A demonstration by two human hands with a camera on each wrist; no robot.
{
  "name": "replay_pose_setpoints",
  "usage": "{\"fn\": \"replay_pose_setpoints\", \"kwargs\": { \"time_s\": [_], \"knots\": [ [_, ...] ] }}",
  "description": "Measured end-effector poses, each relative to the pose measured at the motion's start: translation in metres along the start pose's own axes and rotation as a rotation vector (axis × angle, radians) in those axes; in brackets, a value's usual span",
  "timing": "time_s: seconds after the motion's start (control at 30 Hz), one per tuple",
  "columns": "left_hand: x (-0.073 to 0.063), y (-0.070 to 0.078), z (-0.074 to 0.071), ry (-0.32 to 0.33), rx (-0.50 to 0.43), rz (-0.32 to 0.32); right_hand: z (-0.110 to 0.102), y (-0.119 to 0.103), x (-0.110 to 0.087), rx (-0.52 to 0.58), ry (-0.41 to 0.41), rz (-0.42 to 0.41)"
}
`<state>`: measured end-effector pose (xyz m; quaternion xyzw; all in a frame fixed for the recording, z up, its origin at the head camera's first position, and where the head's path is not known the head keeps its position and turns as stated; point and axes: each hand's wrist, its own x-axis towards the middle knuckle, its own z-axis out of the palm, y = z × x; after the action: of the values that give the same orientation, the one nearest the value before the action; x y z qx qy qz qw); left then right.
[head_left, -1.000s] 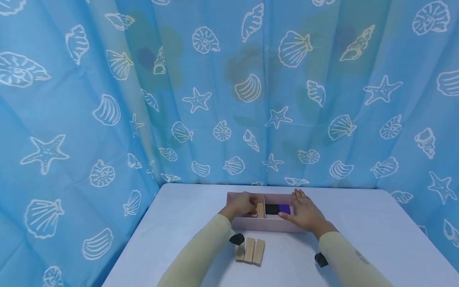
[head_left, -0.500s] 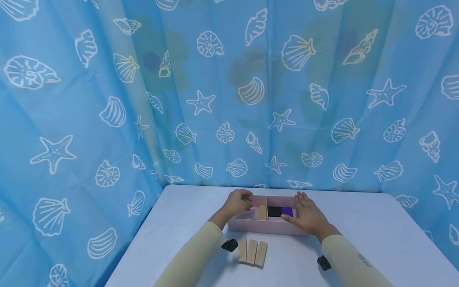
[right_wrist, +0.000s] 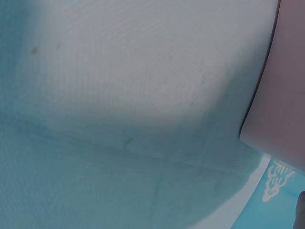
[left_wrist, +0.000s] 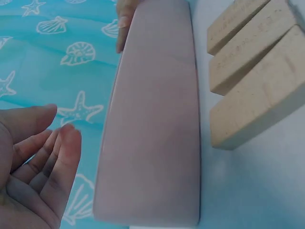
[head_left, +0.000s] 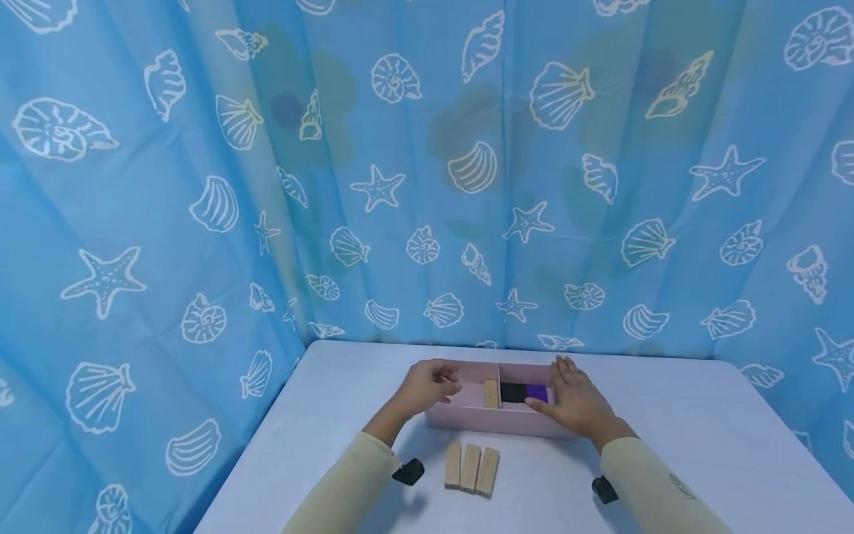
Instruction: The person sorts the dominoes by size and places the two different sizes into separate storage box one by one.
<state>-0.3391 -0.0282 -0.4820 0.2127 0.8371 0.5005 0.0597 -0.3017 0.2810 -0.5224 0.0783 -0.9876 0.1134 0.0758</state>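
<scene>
We are finding the left grip [head_left: 428,387] empty and the right grip [head_left: 579,398] resting unclenched at respective ends of the pink box [head_left: 477,420], one block [head_left: 491,394] lying inside beside the divider [head_left: 499,377], three blocks [head_left: 470,469] lying nearer on the tabletop [head_left: 543,493], and are advising steady right-end bracing.

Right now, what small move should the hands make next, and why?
I'd probably bring the left hand to one of the three wooden blocks on the table: that hand looks empty, the blocks lie in front of the pink box, and the box's left compartment shows room beside its single block. The right hand rests on the box's right end.
</scene>
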Motion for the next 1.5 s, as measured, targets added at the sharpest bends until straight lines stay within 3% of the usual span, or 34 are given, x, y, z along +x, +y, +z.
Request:
{"fn": "replay_pose_setpoints", "kwargs": {
  "time_s": [0.5, 0.8, 1.1, 1.5],
  "knots": [
    [-0.041, -0.001, 0.000, 0.025, -0.001, -0.036, 0.006, 0.003, 0.003, 0.002, 0.010, -0.006],
    [-0.061, -0.016, 0.000, -0.107, 0.077, -0.087, 0.007, 0.002, 0.001, 0.009, 0.011, -0.006],
    [-0.070, -0.031, 0.011, -0.163, 0.091, -0.202, 0.006, 0.005, 0.003, 0.006, 0.019, -0.007],
    [-0.068, -0.034, 0.026, -0.239, 0.224, -0.251, 0.005, 0.003, 0.002, 0.006, 0.036, -0.004]
  ]
}}
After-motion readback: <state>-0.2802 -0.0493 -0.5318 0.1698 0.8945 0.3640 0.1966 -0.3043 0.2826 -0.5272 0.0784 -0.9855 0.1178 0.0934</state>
